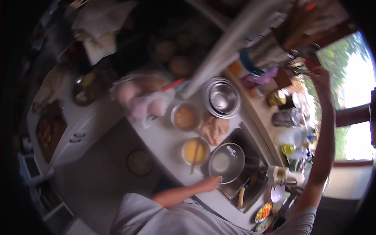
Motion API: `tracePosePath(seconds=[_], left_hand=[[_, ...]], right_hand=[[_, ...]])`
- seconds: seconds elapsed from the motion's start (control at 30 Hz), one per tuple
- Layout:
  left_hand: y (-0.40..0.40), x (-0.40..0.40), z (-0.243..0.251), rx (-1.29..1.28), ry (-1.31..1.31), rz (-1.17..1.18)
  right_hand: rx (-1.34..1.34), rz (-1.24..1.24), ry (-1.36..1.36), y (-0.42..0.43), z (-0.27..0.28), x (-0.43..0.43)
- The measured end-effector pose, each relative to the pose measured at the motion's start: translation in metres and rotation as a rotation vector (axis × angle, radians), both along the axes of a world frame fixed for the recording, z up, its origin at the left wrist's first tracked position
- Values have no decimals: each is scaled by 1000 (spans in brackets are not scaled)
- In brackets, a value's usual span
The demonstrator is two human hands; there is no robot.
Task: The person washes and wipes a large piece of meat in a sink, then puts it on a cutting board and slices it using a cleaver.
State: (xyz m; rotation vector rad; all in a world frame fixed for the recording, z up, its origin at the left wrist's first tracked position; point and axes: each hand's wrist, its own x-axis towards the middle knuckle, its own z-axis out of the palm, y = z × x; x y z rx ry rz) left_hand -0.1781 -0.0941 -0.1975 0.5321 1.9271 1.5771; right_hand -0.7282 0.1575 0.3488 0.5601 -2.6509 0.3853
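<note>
My left hand (213,183) grips the near rim of a wide metal bowl (221,163). The bowl is over the left part of a sink (232,194), with a white patch inside, perhaps suds or a reflection. My right hand (319,75) is raised far up to the right, by the window. Its fingers are closed on a slim metal utensil (301,70), beside a holder (268,51) of kitchen tools; blur hides the utensil's kind. Close to the bowl stands a smaller bowl of yellow liquid (192,151), probably beaten egg, with chopsticks (194,160) across it.
Farther along the counter are a bowl of orange-yellow food (184,117), a crumpled tan cloth (214,129), nested steel bowls (221,98) and plastic bags (144,100). Jars (286,117) line the windowsill. The faucet (279,174) overhangs the sink; a plate of cut vegetables (263,212) sits beyond.
</note>
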Motion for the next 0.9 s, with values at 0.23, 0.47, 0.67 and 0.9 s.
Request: tracePosePath(seconds=[0.23, 0.47, 0.67, 0.9], left_hand=[[-12, 4, -7, 35, 0, 173], [-13, -1, -12, -43, 8, -1], [-3, 13, -21, -99, -1, 9], [28, 22, -43, 82, -177, 227]], right_hand=[[-356, -311, 36, -105, -93, -118], [-767, -321, -91, 15, -198, -191], [-834, -128, -66, -20, -231, -64], [-220, -197, -685, -130, -327, 346]])
